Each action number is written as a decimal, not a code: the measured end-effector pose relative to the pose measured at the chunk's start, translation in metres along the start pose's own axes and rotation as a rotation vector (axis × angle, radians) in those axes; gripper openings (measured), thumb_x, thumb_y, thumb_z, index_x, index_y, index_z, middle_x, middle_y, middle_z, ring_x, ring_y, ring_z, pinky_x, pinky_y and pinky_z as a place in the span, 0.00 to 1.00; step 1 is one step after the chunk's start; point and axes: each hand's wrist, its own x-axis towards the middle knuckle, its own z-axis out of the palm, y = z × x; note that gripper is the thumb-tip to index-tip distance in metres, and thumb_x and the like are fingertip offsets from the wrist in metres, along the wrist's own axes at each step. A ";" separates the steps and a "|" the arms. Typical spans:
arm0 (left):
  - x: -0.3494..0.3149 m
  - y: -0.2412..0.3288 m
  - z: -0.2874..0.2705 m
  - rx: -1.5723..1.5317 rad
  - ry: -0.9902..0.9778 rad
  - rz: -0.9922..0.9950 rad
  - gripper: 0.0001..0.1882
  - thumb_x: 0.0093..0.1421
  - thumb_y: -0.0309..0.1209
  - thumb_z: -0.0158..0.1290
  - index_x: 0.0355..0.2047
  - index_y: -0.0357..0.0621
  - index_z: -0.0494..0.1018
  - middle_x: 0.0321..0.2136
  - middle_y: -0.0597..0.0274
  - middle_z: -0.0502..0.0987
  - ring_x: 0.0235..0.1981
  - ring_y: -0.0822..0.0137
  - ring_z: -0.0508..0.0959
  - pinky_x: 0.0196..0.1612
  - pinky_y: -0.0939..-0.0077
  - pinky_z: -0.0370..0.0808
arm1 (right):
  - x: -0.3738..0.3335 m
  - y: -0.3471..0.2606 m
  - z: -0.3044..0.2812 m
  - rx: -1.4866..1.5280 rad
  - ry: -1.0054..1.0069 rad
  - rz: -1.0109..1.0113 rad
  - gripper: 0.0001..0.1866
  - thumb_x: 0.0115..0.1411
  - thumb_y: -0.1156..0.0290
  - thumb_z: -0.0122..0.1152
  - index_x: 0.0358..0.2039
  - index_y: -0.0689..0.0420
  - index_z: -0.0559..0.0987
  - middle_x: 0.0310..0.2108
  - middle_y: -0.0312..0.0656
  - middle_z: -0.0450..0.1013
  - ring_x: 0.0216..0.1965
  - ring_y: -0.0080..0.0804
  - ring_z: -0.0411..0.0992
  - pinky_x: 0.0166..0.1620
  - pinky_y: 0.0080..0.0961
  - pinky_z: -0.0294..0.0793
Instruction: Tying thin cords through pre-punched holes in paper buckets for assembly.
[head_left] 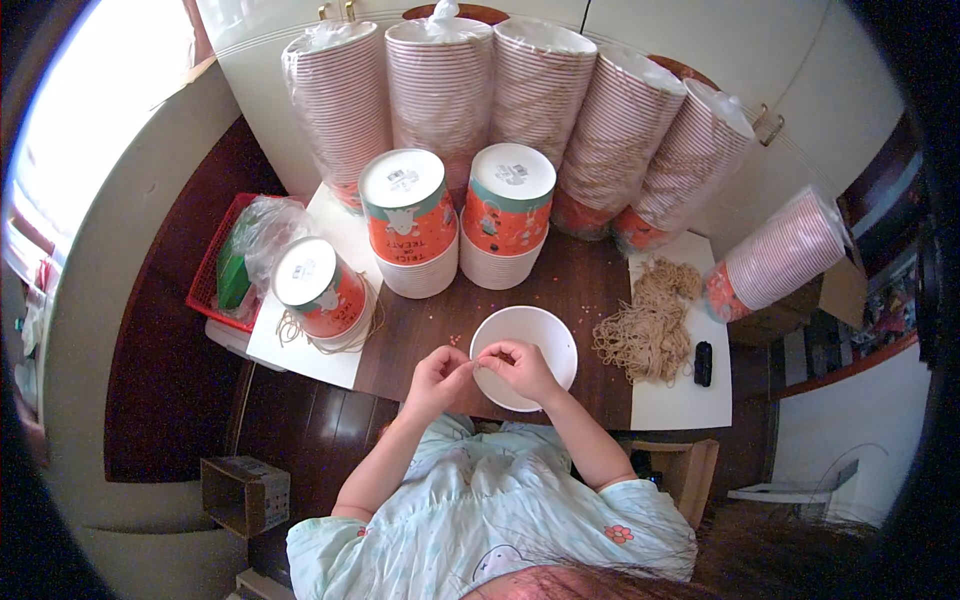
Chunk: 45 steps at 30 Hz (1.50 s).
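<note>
My left hand (440,380) and my right hand (517,370) meet fingertip to fingertip over the left rim of a white paper bucket (552,352). Both are closed in a pinch; whatever lies between the fingertips is too small to make out. The bucket stands upright, its mouth facing me, near the front edge of the brown table (400,345). To the right of it lies a loose heap of tan string (650,325). Beside the string is a small black object (703,364), its kind unclear.
Upside-down stacks of orange printed buckets stand left (320,285) and behind (410,215) (507,210). Tall bagged bucket stacks (440,90) line the back, and another bagged stack (775,255) leans at the right. A red basket (208,270) and a cardboard box (245,497) are at the left.
</note>
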 end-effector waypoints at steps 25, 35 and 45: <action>0.001 0.001 0.001 -0.014 -0.055 -0.056 0.05 0.55 0.27 0.50 0.27 0.37 0.69 0.21 0.71 0.70 0.24 0.82 0.67 0.26 0.88 0.64 | -0.002 0.004 -0.002 0.109 -0.086 0.106 0.08 0.54 0.70 0.55 0.29 0.62 0.76 0.26 0.34 0.73 0.28 0.17 0.68 0.33 0.17 0.68; -0.003 0.008 0.008 0.324 0.144 0.101 0.06 0.51 0.29 0.54 0.28 0.40 0.74 0.12 0.68 0.68 0.15 0.82 0.64 0.18 0.85 0.62 | -0.001 0.003 -0.001 0.069 -0.063 0.104 0.08 0.54 0.71 0.54 0.30 0.62 0.76 0.26 0.35 0.74 0.28 0.17 0.69 0.32 0.16 0.68; -0.004 0.009 0.010 0.342 0.196 0.130 0.06 0.51 0.29 0.54 0.28 0.39 0.75 0.13 0.63 0.72 0.14 0.79 0.68 0.18 0.84 0.64 | -0.002 0.002 -0.002 -0.058 -0.049 0.085 0.07 0.54 0.72 0.55 0.30 0.61 0.76 0.23 0.30 0.71 0.23 0.12 0.65 0.27 0.12 0.65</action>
